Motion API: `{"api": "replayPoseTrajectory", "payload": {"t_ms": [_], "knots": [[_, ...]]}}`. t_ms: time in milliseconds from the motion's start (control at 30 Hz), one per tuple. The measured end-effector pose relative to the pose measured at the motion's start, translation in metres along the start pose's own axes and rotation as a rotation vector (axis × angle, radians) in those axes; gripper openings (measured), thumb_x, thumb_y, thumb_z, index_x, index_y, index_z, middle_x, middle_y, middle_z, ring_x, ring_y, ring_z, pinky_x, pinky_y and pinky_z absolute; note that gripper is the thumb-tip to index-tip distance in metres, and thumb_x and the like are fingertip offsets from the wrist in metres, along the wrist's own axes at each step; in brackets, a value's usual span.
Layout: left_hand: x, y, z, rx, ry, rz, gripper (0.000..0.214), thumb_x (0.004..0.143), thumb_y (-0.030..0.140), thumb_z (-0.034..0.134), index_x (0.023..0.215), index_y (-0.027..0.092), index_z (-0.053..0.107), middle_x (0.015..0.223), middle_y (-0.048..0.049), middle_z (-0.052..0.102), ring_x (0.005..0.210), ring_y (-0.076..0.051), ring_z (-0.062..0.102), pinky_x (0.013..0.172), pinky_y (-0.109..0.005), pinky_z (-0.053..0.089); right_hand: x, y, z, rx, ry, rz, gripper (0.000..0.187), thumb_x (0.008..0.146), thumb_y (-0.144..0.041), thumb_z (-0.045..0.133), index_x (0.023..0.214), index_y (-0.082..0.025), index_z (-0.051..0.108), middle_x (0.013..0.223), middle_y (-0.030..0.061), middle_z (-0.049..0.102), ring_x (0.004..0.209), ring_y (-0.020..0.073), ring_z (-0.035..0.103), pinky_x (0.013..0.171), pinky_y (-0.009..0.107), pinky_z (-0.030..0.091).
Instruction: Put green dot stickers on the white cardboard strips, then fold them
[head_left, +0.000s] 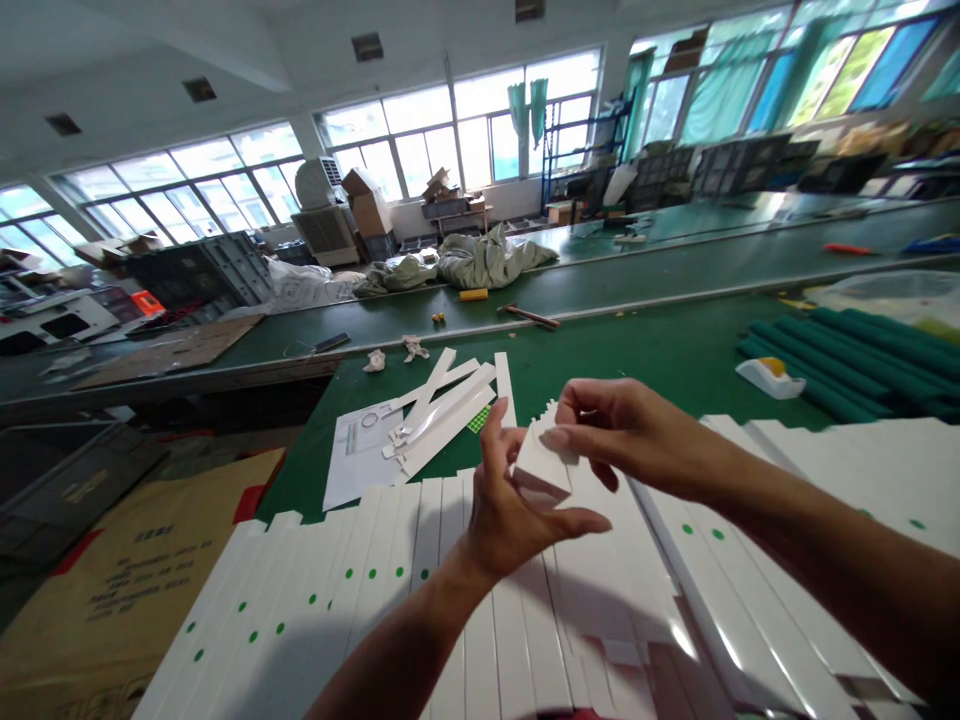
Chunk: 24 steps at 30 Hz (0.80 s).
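One white folded card piece (541, 468), box-like, was gripped between the left hand (510, 520), cupped beneath it, and the right hand (626, 435), fingers closed on its top. Many white strips (480, 610) with green dots were spread below, uncounted; about five more lay on one printed sheet (360, 455) on the green workbench (622, 350).

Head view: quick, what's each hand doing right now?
Left hand: holding a small white folded card piece between thumb and fingers.
Right hand: closed, pinching that piece from above with its fingertips.

Bright window (459, 130) daylight, bowed edges
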<state>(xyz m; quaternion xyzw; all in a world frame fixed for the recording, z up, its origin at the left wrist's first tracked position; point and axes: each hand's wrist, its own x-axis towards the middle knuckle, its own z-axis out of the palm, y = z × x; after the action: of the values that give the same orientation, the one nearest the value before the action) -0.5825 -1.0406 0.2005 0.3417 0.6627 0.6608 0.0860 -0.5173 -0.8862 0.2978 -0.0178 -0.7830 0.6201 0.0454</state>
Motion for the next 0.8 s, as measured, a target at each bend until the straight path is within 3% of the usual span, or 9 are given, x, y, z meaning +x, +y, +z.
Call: {"api": "replayPoseTrajectory", "payload": {"t_ms": [133,233,367,433,500,567,700,800], "knots": [[0.018,-0.036,-0.009,0.139,0.093,-0.114,0.071,0.065,0.038,0.080,0.124,0.018,0.046,0.097,-0.0080,0.067,0.077,-0.021,0.067,0.065,-0.030,0.055,0.003,0.040,-0.012,0.279,0.251,0.026,0.038,0.081,-0.051,0.066,0.073,-0.016,0.053,0.053,-0.0074,0.041,0.043,0.0070,0.040,0.041,0.022,0.044],[0.076,-0.047,-0.028,0.300,0.153,-0.084,0.064,0.069,0.035,0.077,0.121,0.018,0.045,0.102,-0.0092,0.067,0.085,-0.021,0.067,0.072,-0.031,0.054,-0.002,0.091,-0.015,0.249,0.404,0.148,0.041,0.082,-0.055,0.063,0.071,-0.017,0.051,0.052,-0.0070,0.043,0.042,0.0073,0.041,0.042,0.022,0.040],[0.178,-0.056,-0.054,0.700,0.201,-0.082,0.075,0.068,0.031,0.079,0.130,0.016,0.039,0.123,-0.0171,0.059,0.108,-0.029,0.060,0.090,-0.039,0.048,-0.015,0.159,0.009,-0.002,0.338,0.354,0.040,0.086,-0.053,0.054,0.070,-0.017,0.049,0.058,-0.0042,0.050,0.043,0.0097,0.046,0.043,0.025,0.041],[0.209,-0.073,-0.052,0.953,0.234,-0.105,0.089,0.063,0.028,0.083,0.135,0.014,0.034,0.140,-0.0232,0.044,0.127,-0.037,0.044,0.102,-0.049,0.038,-0.022,0.186,0.026,-0.153,0.264,0.390,0.033,0.088,-0.047,0.050,0.071,-0.018,0.049,0.062,-0.0008,0.054,0.047,0.0139,0.052,0.045,0.027,0.043],[0.218,-0.103,-0.036,1.053,0.205,-0.179,0.079,0.073,0.030,0.075,0.137,0.013,0.032,0.146,-0.0232,0.035,0.136,-0.038,0.032,0.109,-0.051,0.029,-0.029,0.209,0.043,-0.347,0.232,0.375,0.023,0.087,-0.036,0.049,0.071,-0.019,0.050,0.068,0.0038,0.059,0.056,0.0182,0.057,0.052,0.032,0.046],[0.209,-0.139,-0.009,1.017,0.102,-0.317,0.059,0.084,0.030,0.063,0.133,0.010,0.038,0.140,-0.0229,0.040,0.134,-0.033,0.037,0.109,-0.044,0.031,-0.036,0.230,0.057,-0.531,0.221,0.343,0.015,0.083,-0.028,0.051,0.069,-0.020,0.050,0.071,0.0053,0.060,0.063,0.0213,0.059,0.060,0.035,0.047],[0.176,-0.200,0.042,0.904,-0.016,-0.552,0.062,0.071,0.028,0.075,0.122,0.005,0.049,0.129,-0.0265,0.050,0.124,-0.036,0.048,0.100,-0.043,0.042,-0.045,0.259,0.073,-0.691,0.278,0.268,0.004,0.080,-0.023,0.051,0.076,-0.022,0.050,0.082,0.0065,0.061,0.067,0.0214,0.061,0.062,0.033,0.048],[0.169,-0.218,0.058,0.780,-0.011,-0.723,0.066,0.066,0.021,0.076,0.123,0.001,0.049,0.132,-0.0329,0.046,0.128,-0.043,0.043,0.097,-0.049,0.044,-0.048,0.272,0.076,-0.704,0.288,0.220,0.007,0.081,-0.026,0.050,0.075,-0.023,0.050,0.079,0.0059,0.061,0.064,0.0212,0.062,0.058,0.032,0.050]]}}
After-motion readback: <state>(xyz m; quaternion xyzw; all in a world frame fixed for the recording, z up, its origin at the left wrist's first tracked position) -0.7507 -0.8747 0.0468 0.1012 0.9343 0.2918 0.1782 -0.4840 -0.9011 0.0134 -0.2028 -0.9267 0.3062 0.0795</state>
